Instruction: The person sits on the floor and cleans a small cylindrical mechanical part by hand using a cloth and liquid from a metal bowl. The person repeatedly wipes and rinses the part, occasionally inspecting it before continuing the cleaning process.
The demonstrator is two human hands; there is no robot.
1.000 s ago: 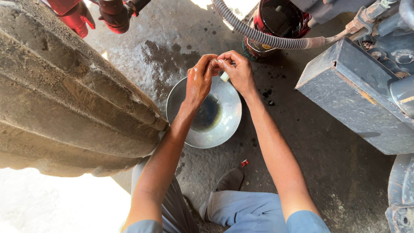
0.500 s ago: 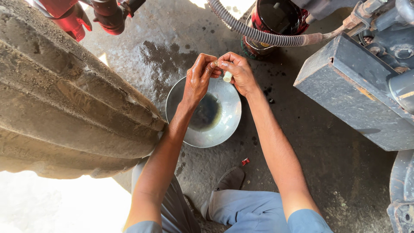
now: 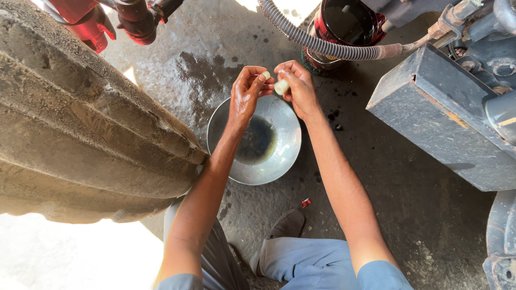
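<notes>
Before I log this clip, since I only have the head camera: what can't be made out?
- Small pale piece in the right hand: too small to tell its kind.
- Left hand fingertips: a pale bit shows; whether gripped is unclear.
- Dark liquid in the metal bowl: depth hidden.
- Red can: cut off by the top edge, crossed by the ribbed hose.
- Big tyre: cut off at the left edge.

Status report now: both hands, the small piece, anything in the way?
Left hand pinches small pale piece. Right hand holds short whitish cylinder. Both above round metal bowl of dark liquid. Nothing between the hands.
</notes>
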